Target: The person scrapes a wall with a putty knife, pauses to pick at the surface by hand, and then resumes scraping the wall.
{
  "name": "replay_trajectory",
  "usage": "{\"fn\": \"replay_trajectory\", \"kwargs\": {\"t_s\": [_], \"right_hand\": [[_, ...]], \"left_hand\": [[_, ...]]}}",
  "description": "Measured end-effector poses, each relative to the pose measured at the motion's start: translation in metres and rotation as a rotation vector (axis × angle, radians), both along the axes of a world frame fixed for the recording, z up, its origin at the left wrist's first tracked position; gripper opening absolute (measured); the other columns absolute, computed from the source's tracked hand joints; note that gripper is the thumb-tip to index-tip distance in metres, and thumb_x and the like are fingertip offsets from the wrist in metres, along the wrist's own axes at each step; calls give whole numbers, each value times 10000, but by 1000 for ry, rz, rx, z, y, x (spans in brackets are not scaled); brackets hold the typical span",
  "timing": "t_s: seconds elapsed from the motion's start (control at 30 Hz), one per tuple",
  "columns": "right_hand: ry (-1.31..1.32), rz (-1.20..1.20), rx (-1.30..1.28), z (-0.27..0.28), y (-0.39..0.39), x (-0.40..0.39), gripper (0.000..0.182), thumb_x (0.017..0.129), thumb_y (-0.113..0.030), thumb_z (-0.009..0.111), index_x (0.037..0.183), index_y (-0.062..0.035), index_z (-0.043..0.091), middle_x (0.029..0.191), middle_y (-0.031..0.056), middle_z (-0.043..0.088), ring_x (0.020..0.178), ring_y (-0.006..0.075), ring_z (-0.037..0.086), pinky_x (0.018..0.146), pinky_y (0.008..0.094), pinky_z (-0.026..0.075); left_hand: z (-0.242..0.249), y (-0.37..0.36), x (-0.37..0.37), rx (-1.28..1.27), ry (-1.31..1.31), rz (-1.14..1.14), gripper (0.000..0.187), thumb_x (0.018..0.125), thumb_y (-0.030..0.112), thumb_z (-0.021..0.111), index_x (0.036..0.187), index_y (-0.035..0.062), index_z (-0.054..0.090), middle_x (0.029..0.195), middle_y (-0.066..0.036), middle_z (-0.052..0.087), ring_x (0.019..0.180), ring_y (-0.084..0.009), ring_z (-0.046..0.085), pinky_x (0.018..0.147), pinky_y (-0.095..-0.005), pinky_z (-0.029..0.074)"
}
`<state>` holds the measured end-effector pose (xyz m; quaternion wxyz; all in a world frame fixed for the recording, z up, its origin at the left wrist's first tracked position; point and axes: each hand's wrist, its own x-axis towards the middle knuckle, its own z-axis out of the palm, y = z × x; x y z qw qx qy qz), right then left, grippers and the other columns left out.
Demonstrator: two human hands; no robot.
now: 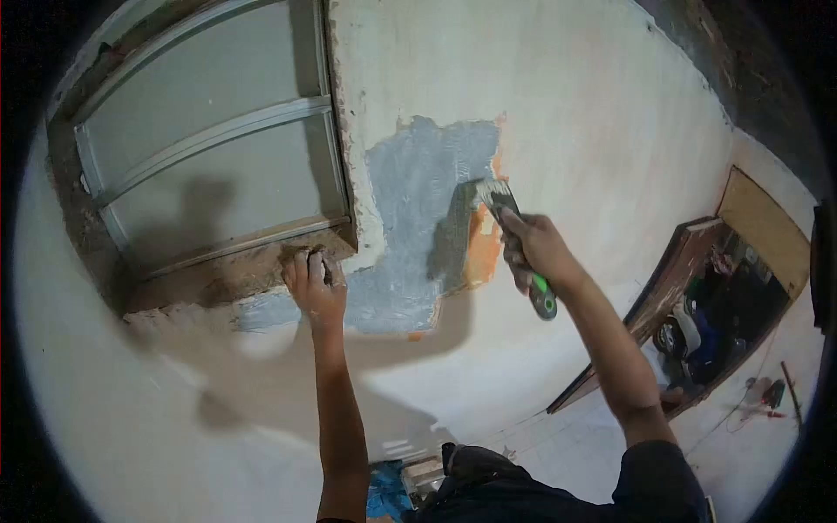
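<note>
A putty knife point(500, 197) with a black and green handle is gripped in my right hand point(538, 253). Its blade meets the wall at the right edge of a grey patch point(418, 174), beside an orange strip point(483, 248) of exposed older paint. My left hand point(316, 283) is at the rough window sill point(235, 266), fingers bent over its edge. Grey-white residue coats those fingertips, and whatever may lie under them is hidden.
Above the sill is a window frame point(218, 135) with pale panes. A dark wooden cabinet point(697, 305) holding assorted items stands at the right. Small tools point(773, 394) lie on the floor beyond it. A blue bag or sheet point(388, 490) is below me.
</note>
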<state>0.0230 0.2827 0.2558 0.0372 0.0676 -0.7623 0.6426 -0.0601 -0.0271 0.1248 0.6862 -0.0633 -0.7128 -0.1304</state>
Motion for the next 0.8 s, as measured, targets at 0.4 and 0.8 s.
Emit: {"fn": "replay_trajectory", "kwargs": {"t_s": [0.4,0.8], "right_hand": [[254,47,-33,-1,-24,-20,289,993,-278,449,963,5,498,600,64,511,317,121,448,283,262,351],[278,19,-37,31,-58,-51,373,982,-294,443,770,9,493,573,60,485,336,160,450,328,308,382]], "left_hand": [[-3,-5,-8,-60,90,34,91,762,89,631,819,24,601,882,-134,557,802,-321,523,720,-443,403],[-4,-2,-11,-25,106,57,88,723,85,630,779,31,587,876,-123,556,773,-308,511,703,-427,392]]}}
